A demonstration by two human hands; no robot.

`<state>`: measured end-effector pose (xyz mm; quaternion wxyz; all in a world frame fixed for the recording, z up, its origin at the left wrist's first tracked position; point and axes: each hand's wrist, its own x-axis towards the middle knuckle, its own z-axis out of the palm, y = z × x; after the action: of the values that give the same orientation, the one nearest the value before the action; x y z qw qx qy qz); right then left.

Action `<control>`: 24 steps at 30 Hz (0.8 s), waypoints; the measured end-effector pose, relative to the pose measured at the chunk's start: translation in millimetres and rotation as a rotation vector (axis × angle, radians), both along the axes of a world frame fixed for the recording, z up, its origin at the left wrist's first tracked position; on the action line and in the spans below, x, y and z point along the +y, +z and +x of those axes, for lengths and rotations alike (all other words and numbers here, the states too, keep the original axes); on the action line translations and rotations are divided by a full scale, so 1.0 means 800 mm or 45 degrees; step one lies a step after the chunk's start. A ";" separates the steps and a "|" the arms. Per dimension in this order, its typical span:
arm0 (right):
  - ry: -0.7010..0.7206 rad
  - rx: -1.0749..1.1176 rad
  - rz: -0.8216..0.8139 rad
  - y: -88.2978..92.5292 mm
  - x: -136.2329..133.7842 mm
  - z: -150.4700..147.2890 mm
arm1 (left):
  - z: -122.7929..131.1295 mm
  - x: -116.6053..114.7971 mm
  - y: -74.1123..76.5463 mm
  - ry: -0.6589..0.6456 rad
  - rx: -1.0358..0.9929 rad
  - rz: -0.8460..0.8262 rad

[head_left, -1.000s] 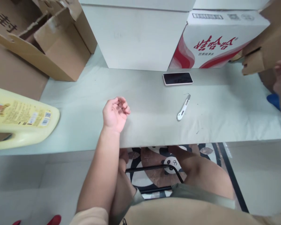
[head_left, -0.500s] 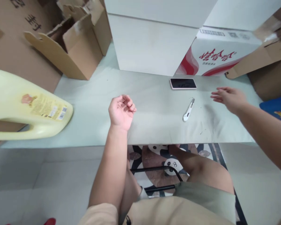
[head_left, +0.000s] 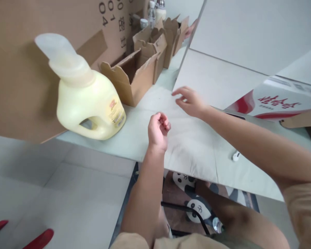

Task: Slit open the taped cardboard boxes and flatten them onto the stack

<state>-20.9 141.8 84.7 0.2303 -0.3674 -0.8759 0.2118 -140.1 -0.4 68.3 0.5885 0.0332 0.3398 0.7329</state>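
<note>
My left hand (head_left: 159,131) is held above the pale green table cover, palm turned inward. Its fingers are loosely curled and I see nothing in them. My right hand (head_left: 189,102) reaches across to the left over the table, fingers stretched and apart, holding nothing. It is nearest the large white box (head_left: 209,74), though I cannot tell whether it touches. To the left stands a pale yellow jug (head_left: 93,102) with a handle and a translucent cap. A white utility knife (head_left: 235,156) lies partly behind my right forearm. The phone (head_left: 238,117) is mostly covered by that forearm.
Several open cardboard boxes (head_left: 145,77) stand in a row at the back left, with bottles (head_left: 151,14) behind. A big brown carton (head_left: 75,17) rises behind the jug. A white-and-red carton (head_left: 277,98) stands at right. Another person's hand (head_left: 190,30) shows at the far end.
The view has turned left, bringing the whole jug and more cardboard boxes into sight. My right hand has swept left across the table, past the phone and knife. My left fingers curl slightly more.
</note>
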 end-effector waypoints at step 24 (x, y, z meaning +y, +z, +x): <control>-0.046 0.565 0.405 0.023 -0.114 0.164 | 0.008 -0.019 -0.001 0.794 0.922 0.132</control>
<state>110.7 50.3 103.3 0.4753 -0.2868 -0.8194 0.1427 -133.4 -15.7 67.5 0.1820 0.2121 0.4796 0.8318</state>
